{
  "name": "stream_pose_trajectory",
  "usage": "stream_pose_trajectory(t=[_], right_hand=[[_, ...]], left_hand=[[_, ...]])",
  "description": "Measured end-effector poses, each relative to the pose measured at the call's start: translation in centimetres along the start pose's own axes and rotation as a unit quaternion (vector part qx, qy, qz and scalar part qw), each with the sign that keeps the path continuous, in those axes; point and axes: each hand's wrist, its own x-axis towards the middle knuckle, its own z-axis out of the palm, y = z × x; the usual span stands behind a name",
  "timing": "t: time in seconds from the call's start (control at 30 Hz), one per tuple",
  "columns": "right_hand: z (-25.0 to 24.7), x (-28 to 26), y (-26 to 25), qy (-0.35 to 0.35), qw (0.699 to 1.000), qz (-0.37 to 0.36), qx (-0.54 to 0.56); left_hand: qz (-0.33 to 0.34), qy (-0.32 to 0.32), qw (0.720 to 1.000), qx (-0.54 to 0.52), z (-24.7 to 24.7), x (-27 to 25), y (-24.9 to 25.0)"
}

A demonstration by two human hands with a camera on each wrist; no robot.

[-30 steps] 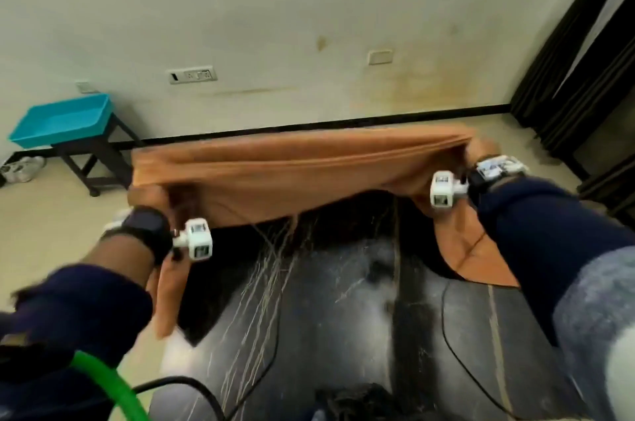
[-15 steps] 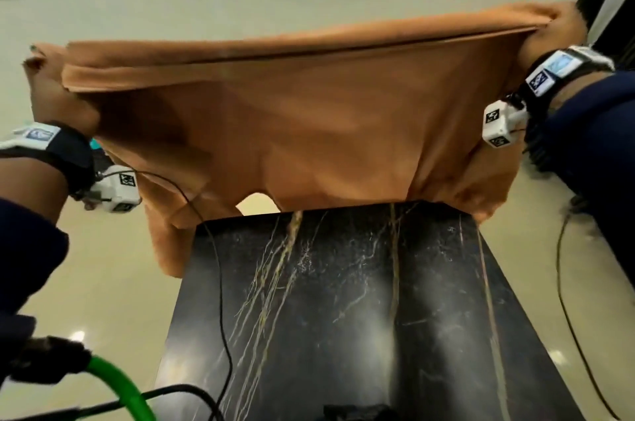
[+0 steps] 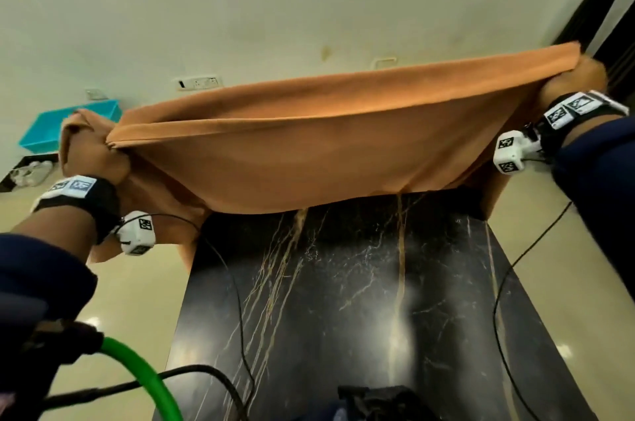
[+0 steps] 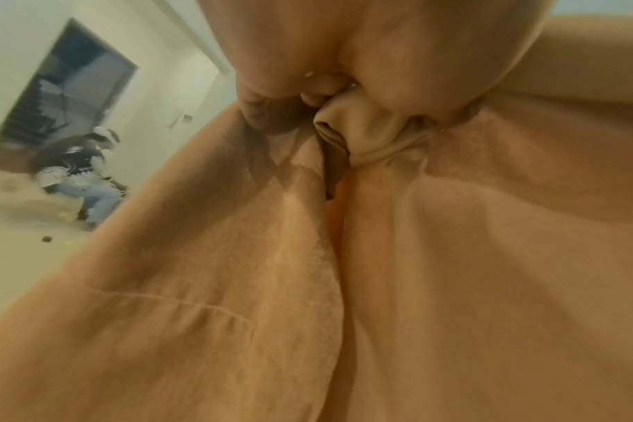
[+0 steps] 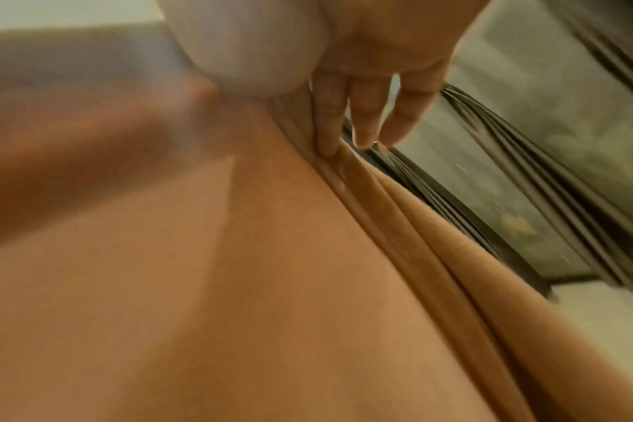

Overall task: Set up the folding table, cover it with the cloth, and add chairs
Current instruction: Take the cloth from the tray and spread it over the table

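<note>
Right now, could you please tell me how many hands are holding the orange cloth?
2: the left hand grips its left end, the right hand its right end.

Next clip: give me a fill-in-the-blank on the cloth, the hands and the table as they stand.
1. The cloth is ____ in colour.
2. It is held by ____ hands: left hand, right hand.
3. The near part of the table top is ____ by the cloth.
4. The bin by the wall is ____.

Missing words: orange; both; not covered; blue
</note>
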Motion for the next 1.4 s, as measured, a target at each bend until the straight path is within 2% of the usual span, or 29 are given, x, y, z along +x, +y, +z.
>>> stream_pose_trajectory(t=[0.03, 0.17, 0.27, 0.33, 0.37, 0.43, 0.47, 0.53, 0.6, 0.67, 0.73, 0.83, 0.93, 1.0, 1.07, 1.1, 1.17, 1.23, 1.37, 1.4], right_hand=[[-0.2, -0.3, -0.2, 0.020, 0.999, -0.031, -0.003], [-1.7, -2.5, 1.2, 0.000, 0.979, -0.194, -0.069], [-1.8, -4.5, 5.5, -0.043, 0.962, -0.254, -0.092], [-1.7, -6.6, 9.6, -0.097, 0.954, -0.262, -0.113], [-1.9, -8.0, 11.4, -0.138, 0.950, -0.252, -0.125], [-2.2, -10.9, 15.6, -0.226, 0.941, -0.211, -0.138], [-2.2, -12.1, 17.5, -0.255, 0.940, -0.180, -0.136], [-2.4, -14.5, 20.3, -0.295, 0.937, -0.132, -0.134], [-2.6, -16.1, 22.5, -0.333, 0.926, -0.109, -0.143], [-2.6, -16.9, 25.3, -0.356, 0.909, -0.119, -0.184], [-3.0, -16.9, 27.9, -0.389, 0.880, -0.125, -0.243], [-3.7, -17.6, 30.9, -0.433, 0.828, -0.152, -0.322], [-5.1, -19.9, 32.6, -0.439, 0.797, -0.179, -0.375], [-6.4, -22.0, 33.1, -0.439, 0.784, -0.180, -0.400], [-7.7, -23.7, 33.5, -0.444, 0.775, -0.172, -0.415], [-8.4, -24.7, 33.5, -0.445, 0.773, -0.169, -0.421], [-9.6, -26.4, 33.9, -0.453, 0.763, -0.152, -0.436], [-10.6, -27.8, 34.2, -0.456, 0.755, -0.143, -0.449], [-13.6, -32.5, 31.9, -0.441, 0.773, -0.107, -0.444], [-14.2, -33.6, 31.7, -0.444, 0.776, -0.096, -0.438]], left_hand=[[-0.020, -0.003, 1.000, 0.001, 0.4, -0.3, -1.7], [-0.117, -0.024, 0.993, -0.014, 0.8, -3.0, -8.4], [-0.148, -0.071, 0.986, 0.040, 2.4, -5.0, -15.1], [-0.164, -0.109, 0.978, 0.071, 2.7, -7.9, -16.4], [-0.147, -0.141, 0.974, 0.100, 3.0, -9.3, -16.8], [-0.096, -0.207, 0.960, 0.161, 2.2, -14.0, -13.9], [-0.092, -0.236, 0.953, 0.167, 2.1, -16.1, -13.1], [-0.095, -0.291, 0.935, 0.179, 2.8, -20.0, -14.4], [-0.128, -0.322, 0.915, 0.207, 3.1, -23.3, -15.4], [-0.176, -0.339, 0.898, 0.217, 2.9, -26.2, -15.7], [-0.194, -0.350, 0.886, 0.233, 2.4, -28.3, -15.3], [-0.187, -0.401, 0.852, 0.278, 1.3, -30.7, -15.7], [-0.153, -0.425, 0.853, 0.262, 0.4, -32.3, -14.4], [-0.143, -0.500, 0.812, 0.265, -0.6, -34.0, -14.8], [-0.187, -0.488, 0.819, 0.238, -1.8, -34.2, -15.5], [-0.182, -0.475, 0.827, 0.238, -2.2, -34.4, -15.9], [-0.217, -0.458, 0.823, 0.257, -3.4, -35.8, -17.2], [-0.241, -0.426, 0.842, 0.227, -3.4, -36.8, -19.2], [-0.237, -0.390, 0.862, 0.220, -3.8, -38.8, -22.3], [-0.231, -0.371, 0.878, 0.192, -3.4, -39.3, -22.9]])
